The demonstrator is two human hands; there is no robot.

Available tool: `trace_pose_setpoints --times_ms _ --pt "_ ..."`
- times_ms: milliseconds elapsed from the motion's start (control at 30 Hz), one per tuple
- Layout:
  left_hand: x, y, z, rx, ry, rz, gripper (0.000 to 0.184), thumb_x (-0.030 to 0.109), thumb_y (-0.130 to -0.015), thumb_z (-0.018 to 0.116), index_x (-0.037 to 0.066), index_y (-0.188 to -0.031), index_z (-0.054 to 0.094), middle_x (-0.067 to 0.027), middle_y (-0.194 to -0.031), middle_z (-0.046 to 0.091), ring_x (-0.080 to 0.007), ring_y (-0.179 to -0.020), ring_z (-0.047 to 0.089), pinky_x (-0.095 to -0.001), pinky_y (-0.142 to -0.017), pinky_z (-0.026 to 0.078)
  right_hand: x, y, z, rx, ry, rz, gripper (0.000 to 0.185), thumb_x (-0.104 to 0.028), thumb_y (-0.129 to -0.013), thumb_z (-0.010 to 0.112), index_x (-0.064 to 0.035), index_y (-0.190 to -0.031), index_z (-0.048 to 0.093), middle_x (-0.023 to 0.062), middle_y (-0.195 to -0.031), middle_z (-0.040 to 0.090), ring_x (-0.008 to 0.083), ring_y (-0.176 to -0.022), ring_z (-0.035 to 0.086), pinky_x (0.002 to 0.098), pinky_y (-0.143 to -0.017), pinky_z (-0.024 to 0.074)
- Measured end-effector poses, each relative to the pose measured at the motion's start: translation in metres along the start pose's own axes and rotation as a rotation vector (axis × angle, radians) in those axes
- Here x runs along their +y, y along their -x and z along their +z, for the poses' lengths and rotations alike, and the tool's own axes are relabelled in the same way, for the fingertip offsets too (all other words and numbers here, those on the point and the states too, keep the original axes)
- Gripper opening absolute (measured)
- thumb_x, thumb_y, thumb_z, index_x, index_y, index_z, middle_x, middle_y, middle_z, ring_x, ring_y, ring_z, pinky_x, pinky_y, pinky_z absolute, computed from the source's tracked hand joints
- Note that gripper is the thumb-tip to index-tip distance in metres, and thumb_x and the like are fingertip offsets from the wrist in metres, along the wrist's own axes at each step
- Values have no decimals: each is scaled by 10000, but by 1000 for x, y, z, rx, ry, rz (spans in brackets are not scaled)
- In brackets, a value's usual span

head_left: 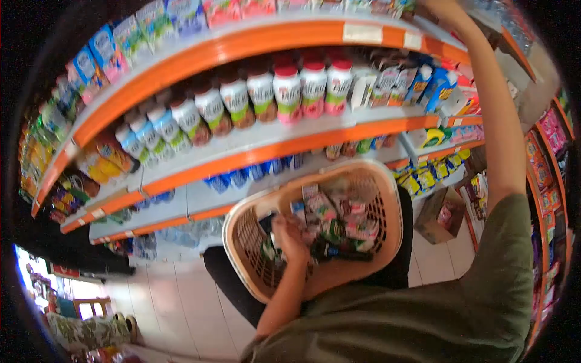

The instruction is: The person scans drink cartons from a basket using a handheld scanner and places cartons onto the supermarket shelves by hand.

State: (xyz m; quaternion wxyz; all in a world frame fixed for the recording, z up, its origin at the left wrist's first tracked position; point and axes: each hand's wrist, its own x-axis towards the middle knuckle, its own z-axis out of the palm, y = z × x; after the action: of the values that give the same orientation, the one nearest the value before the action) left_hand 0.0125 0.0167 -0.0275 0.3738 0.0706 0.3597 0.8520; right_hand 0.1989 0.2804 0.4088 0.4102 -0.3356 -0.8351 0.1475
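Below — plastic basket (348, 275): left hand (289, 237) amid pink-and-white packs (324, 209), grasp unclear.
Above — orange-edged shelf (290, 39): right hand (443, 8) near goods, hold indiscernible.

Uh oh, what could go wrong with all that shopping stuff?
Maybe two things. The right hand is up at the top shelf, near the picture's edge, so it might bump cartons there and they could fall. Also, the basket seems to rest against the person's legs, with only the left hand inside it, so a big stretch might tip it and spill the packs.
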Motion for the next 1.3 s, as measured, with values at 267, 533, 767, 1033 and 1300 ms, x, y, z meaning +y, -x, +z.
trace_pose_setpoints --times_ms 267,533,767,1033,1300 --pt "-24 -54 -55 15 -541 27 285 180 -818 579 27 -1039 483 -114 -1042 521 -211 -1010 503 -327 -843 406 -14 272 171 -721 349 -182 305 -64 -769 535 -21 -1070 537 213 -1117 514 377 -1038 510 433 -895 415" --pt "-36 -50 -17 -225 -2041 25 741 345 -678 722 9 -1220 346 -195 -1208 474 -322 -969 572 -470 -871 406 18 426 238 -881 399 92 547 -301 -837 591 -58 -1287 396 204 -1132 455 379 -1041 482 461 -845 425" --pt "-13 -51 -16 -27 -1113 3 523 253 -720 659 23 -1109 395 -161 -939 593 -321 -783 612 -421 -664 502 19 385 260 -597 159 103 453 -259 -875 546 -22 -1243 429 195 -1164 452 373 -1100 446 461 -909 388" --pt "28 -30 -37 120 88 -524 210 145 -810 508 75 -1006 480 -87 -922 568 -209 -786 583 -369 -726 499 96 312 357 -619 364 1 434 -228 -867 518 11 -1222 442 198 -1216 441 356 -1121 448 448 -925 400" --pt "37 -16 -52 80 43 -478 256 277 -827 534 84 -995 547 -61 -928 607 -200 -864 593 -377 -787 488 93 299 374 -590 396 142 711 -325 -746 645 25 -1294 357 254 -1292 342 398 -1183 363 462 -969 363"
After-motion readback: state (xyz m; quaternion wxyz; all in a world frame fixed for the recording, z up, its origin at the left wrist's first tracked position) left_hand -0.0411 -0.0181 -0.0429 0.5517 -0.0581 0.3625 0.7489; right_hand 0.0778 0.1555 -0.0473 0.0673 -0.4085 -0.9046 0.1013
